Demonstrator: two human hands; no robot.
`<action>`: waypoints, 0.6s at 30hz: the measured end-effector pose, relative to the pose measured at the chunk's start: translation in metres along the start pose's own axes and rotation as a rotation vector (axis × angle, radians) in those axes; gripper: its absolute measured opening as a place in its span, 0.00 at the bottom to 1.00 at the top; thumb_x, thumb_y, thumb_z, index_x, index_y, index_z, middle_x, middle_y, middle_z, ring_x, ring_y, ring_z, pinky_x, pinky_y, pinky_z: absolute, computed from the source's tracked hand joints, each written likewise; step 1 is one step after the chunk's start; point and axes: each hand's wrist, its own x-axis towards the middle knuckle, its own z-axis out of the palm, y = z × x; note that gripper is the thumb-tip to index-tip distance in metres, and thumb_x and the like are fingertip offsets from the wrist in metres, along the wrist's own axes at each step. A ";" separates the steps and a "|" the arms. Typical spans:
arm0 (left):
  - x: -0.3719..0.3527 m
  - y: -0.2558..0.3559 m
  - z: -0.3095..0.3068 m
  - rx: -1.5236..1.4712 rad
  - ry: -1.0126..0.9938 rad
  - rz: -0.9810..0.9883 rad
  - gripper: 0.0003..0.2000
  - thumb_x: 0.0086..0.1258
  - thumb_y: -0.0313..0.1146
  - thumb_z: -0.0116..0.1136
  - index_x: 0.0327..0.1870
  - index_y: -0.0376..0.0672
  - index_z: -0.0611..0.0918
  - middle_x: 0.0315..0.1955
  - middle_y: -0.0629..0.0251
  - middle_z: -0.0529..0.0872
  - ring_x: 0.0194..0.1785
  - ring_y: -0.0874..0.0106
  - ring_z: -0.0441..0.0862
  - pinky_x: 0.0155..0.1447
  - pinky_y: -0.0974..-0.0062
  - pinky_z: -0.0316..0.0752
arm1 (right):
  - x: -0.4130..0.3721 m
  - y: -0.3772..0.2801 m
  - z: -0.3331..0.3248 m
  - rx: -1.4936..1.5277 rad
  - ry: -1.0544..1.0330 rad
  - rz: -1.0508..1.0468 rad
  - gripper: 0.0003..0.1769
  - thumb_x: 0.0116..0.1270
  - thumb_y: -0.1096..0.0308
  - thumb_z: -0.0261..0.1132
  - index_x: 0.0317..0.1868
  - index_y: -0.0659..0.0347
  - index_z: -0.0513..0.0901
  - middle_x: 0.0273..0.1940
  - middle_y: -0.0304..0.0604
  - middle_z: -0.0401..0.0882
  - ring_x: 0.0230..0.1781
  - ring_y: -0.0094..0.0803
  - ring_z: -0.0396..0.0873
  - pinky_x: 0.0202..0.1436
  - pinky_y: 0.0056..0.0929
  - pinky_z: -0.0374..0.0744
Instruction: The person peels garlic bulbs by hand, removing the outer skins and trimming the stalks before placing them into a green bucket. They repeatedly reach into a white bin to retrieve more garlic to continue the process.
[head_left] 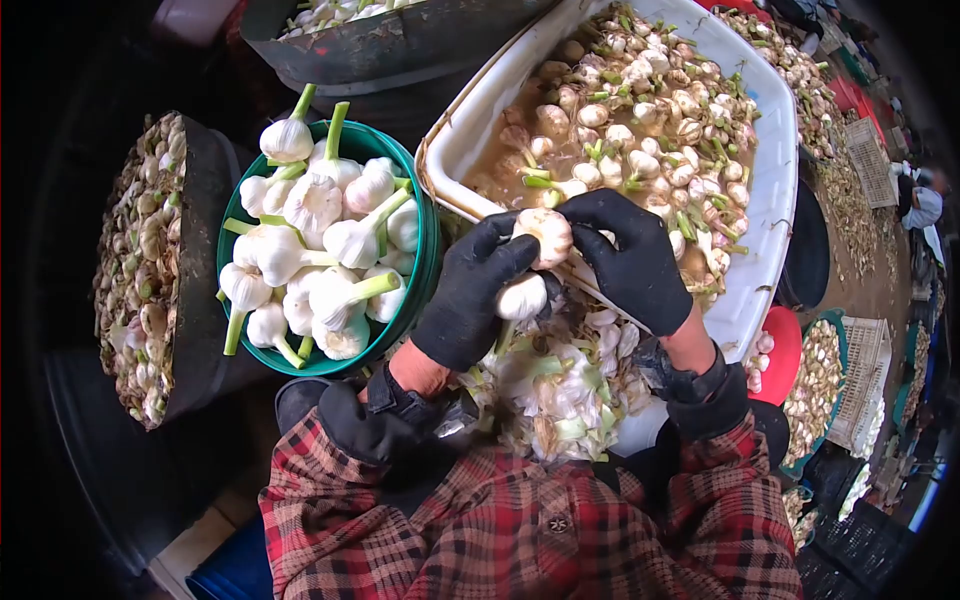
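One garlic bulb (543, 240) is in the left hand (462, 295), its fingers closed around it, at the white tub's (778, 130) near edge; a second bulb (522, 298) sits just below. The right hand (640, 265) has fingers bent beside the first, grip unclear.

Garlic workshop — white tub (777, 200), pale crates (862, 380) — bulbs (313, 205) heaped all round.

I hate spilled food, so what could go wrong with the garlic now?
The left hand seems to hold two garlic bulbs, so one might slip onto the peelings below. The green basin is heaped, with stalks poking past its rim, so it might spill. A dropped bulb could also land in the brownish water in the white tub.
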 end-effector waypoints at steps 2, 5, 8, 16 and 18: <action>0.002 0.004 0.006 -0.067 0.205 -0.205 0.16 0.69 0.31 0.57 0.54 0.33 0.76 0.49 0.63 0.82 0.52 0.74 0.80 0.56 0.75 0.74 | -0.004 -0.012 0.001 -0.010 0.076 0.016 0.07 0.59 0.76 0.66 0.39 0.63 0.83 0.37 0.47 0.83 0.38 0.41 0.83 0.43 0.32 0.79; 0.001 -0.003 0.012 0.048 0.316 -0.042 0.18 0.62 0.25 0.64 0.52 0.33 0.76 0.45 0.60 0.83 0.46 0.75 0.81 0.50 0.76 0.77 | -0.005 -0.039 0.004 -0.090 0.168 0.004 0.08 0.56 0.76 0.67 0.38 0.62 0.84 0.37 0.45 0.82 0.38 0.41 0.82 0.42 0.33 0.79; -0.002 0.003 0.016 0.273 0.336 -0.014 0.18 0.62 0.24 0.64 0.53 0.34 0.76 0.45 0.62 0.83 0.48 0.76 0.81 0.53 0.76 0.75 | -0.010 -0.042 0.011 -0.259 0.212 -0.062 0.09 0.54 0.77 0.69 0.37 0.61 0.84 0.36 0.45 0.82 0.36 0.40 0.82 0.40 0.32 0.79; -0.005 -0.007 0.011 0.617 0.253 0.223 0.16 0.60 0.23 0.65 0.48 0.33 0.78 0.40 0.56 0.84 0.44 0.71 0.83 0.50 0.74 0.76 | -0.018 -0.041 0.010 -0.494 0.172 -0.190 0.06 0.50 0.74 0.67 0.30 0.58 0.80 0.29 0.41 0.77 0.30 0.40 0.77 0.32 0.37 0.76; -0.006 -0.007 0.012 0.658 0.215 0.253 0.16 0.59 0.22 0.65 0.48 0.33 0.78 0.39 0.54 0.84 0.44 0.69 0.84 0.50 0.73 0.76 | -0.020 -0.041 0.008 -0.484 0.154 -0.157 0.07 0.48 0.77 0.68 0.30 0.59 0.80 0.29 0.42 0.78 0.31 0.41 0.78 0.33 0.36 0.76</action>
